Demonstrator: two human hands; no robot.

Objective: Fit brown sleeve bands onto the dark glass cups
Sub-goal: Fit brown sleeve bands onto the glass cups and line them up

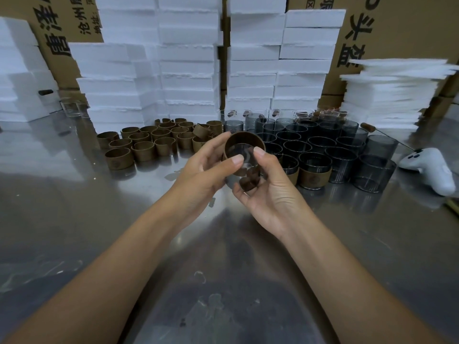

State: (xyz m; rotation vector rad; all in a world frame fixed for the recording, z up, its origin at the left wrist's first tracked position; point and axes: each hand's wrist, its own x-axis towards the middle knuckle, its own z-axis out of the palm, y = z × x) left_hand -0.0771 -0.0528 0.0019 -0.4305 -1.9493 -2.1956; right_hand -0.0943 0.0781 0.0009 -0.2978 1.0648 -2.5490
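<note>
Above the metal table I hold one glass cup (242, 167) tilted toward me, with a brown sleeve band (244, 141) around its far end. My left hand (207, 167) grips the cup and band from the left, thumb on the near rim. My right hand (267, 184) grips the cup from the right, fingers under it, thumb on top. Several loose brown bands (149, 145) stand in a cluster at the left. Several dark glass cups (323, 140) stand packed at the right; two in the front row (314, 178) wear brown bands.
Stacks of white foam blocks (188, 70) and cardboard boxes (407, 28) wall off the back. A pile of white foam sheets (387, 95) rises at the right. A white game controller (429, 167) lies at the right edge. The reflective metal tabletop (74, 207) spreads in front.
</note>
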